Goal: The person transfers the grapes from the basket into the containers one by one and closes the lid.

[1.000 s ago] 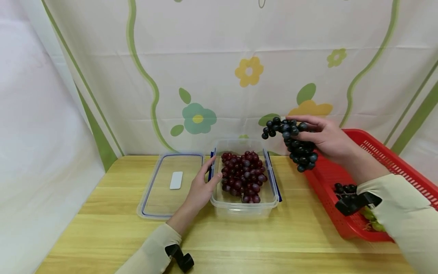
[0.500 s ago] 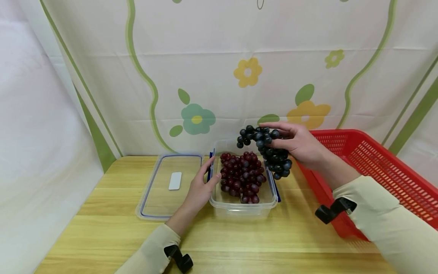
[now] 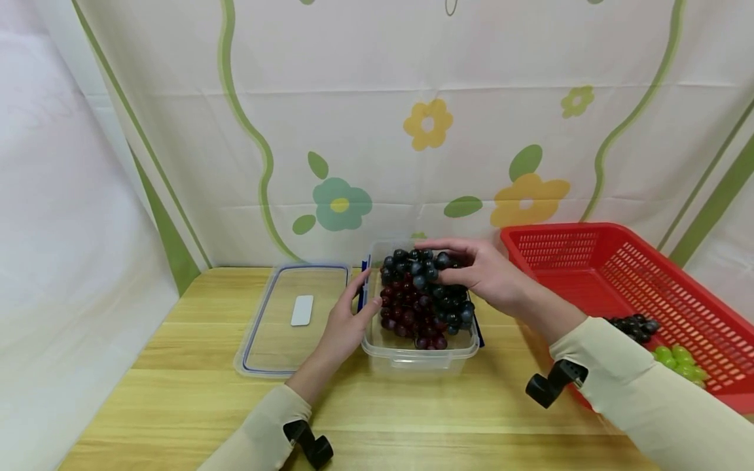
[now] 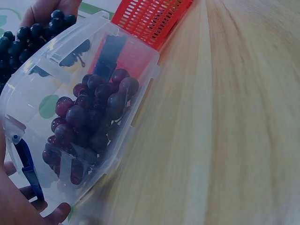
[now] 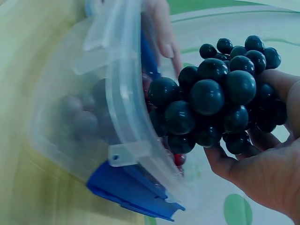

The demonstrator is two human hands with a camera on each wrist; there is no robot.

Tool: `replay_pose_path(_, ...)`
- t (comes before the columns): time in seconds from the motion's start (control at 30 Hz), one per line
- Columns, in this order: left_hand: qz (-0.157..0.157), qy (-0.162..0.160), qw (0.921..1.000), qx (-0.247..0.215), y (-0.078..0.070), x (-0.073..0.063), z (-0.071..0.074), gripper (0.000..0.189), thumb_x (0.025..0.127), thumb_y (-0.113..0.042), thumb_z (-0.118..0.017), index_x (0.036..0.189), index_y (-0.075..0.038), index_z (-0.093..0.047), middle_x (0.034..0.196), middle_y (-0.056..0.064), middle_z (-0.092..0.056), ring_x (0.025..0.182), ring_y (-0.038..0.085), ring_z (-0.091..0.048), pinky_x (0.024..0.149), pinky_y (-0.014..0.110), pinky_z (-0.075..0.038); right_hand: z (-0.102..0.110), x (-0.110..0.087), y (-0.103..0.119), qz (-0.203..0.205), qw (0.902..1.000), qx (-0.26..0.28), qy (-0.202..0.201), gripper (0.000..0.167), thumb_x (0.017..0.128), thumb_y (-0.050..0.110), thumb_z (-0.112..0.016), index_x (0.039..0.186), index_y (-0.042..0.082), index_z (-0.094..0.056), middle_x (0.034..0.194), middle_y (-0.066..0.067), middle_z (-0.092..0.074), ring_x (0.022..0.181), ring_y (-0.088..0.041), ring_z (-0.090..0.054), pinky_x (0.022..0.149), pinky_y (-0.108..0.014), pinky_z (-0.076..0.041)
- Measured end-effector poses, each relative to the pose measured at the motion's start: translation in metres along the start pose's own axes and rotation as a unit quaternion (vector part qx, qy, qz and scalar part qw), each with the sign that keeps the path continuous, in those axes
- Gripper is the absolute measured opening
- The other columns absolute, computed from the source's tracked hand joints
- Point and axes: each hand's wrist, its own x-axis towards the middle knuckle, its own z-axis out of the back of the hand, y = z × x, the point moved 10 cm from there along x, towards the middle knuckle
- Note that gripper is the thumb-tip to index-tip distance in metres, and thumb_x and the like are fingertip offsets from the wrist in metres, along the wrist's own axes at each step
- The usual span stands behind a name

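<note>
My right hand (image 3: 489, 275) pinches a bunch of black grapes (image 5: 206, 96) by its upper part, fingers and thumb on either side. The bunch hangs over the mouth of a clear plastic container (image 3: 421, 353), overlapping the red grapes (image 3: 406, 314) inside it in the head view. In the right wrist view the black grapes are right at the container's rim. My left hand (image 3: 344, 327) rests against the container's left side with fingers extended, beside a blue latch (image 4: 29, 168). The left wrist view shows the red grapes through the clear wall.
Left of the container lies a clear lid (image 3: 265, 327) with a blue seal and a white label (image 3: 302, 310). A red basket (image 3: 595, 239) at the right holds more black grapes (image 3: 636, 326) and green grapes (image 3: 680, 363). A flowered cloth (image 3: 353, 118) hangs behind the wooden table (image 3: 177, 392).
My right hand has carried the black grapes leftward and down, from beside the red basket to over the container. The left hand has stayed at the container's side.
</note>
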Motion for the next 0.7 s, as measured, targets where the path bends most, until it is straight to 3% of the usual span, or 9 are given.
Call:
replay_pose_path(0.13,0.0,0.002,1.0,0.0,0.0,0.0,0.0,0.064,0.108,-0.031,-0.06,0.167,-0.032,-0.034,0.177,0.009,-0.026,0.164,0.041,-0.02,0.126,0.075,-0.02,-0.009,-0.002,-0.008,-0.012,0.9998,-0.003,0.014,0.054,0.099,0.006,-0.066,0.146,0.032,-0.065,0.166,0.0,-0.046,0.152,-0.031,-0.042,0.116,-0.058,-0.048)
replay_pose_path(0.33,0.003,0.0,1.0,0.003,-0.001,-0.001,0.0,0.064,0.108,-0.029,-0.06,0.167,-0.031,-0.034,0.176,0.009,-0.027,0.164,0.041,-0.021,0.126,0.075,-0.021,-0.016,-0.006,-0.017,-0.021,0.9992,-0.003,0.034,0.054,0.098,0.003,-0.066,0.143,0.032,-0.067,0.157,-0.002,-0.056,0.134,-0.032,-0.059,0.108,-0.048,-0.056)
replay_pose_path(0.7,0.0,-0.005,0.9999,0.014,-0.002,-0.001,0.0,0.063,0.109,-0.031,-0.06,0.166,-0.035,-0.034,0.177,0.006,-0.027,0.165,0.039,-0.02,0.126,0.074,-0.022,-0.026,-0.012,-0.018,-0.016,0.9953,-0.063,0.073,0.055,0.096,-0.001,-0.066,0.137,0.035,-0.072,0.155,-0.002,-0.059,0.145,-0.035,-0.049,0.098,-0.041,-0.058)
